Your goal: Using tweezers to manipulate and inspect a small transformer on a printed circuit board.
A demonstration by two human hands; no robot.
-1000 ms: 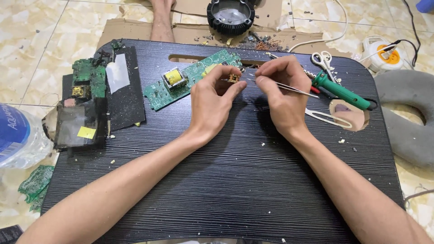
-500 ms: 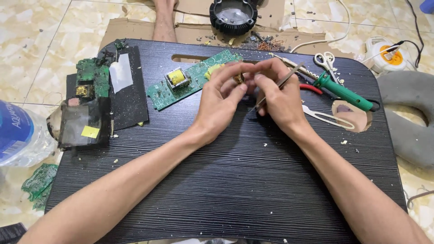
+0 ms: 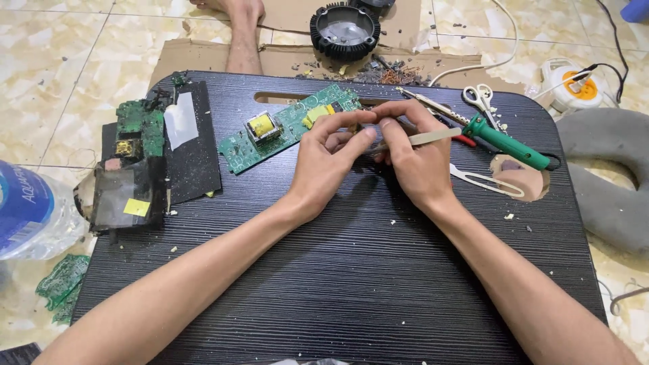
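A small part, too hidden by the fingers to be identified, is pinched between the fingertips of the left hand (image 3: 329, 150) above the middle of the black wood-grain lap table (image 3: 351, 284). A slim metal tweezer-like tool (image 3: 422, 138) is clamped in the right hand (image 3: 410, 157), its tip directed into the left-hand fingertips; the two hands are held together, touching at the fingers. The step in hand is judged to be fine work on the pinched part with the tool tip. The next move is judged to call for a steady pinch and small, controlled pressure at the tip, since the part could slip out or be flicked away. Just beside the left hand, a long green circuit board with a yellow-wrapped transformer (image 3: 284, 128) is laid flat on the table. To the right, a green-handled soldering iron (image 3: 507, 143), a pair of white-handled scissors (image 3: 481, 98) and a second pale tweezer (image 3: 487, 182) are laid near a round cut-out in the table. At the left edge, smaller green board fragments (image 3: 138, 128) and a dark plastic cover with a yellow label (image 3: 125, 196) are gathered. A clear plastic water bottle with a blue label (image 3: 27, 209) is lying on the tiled floor, well apart.
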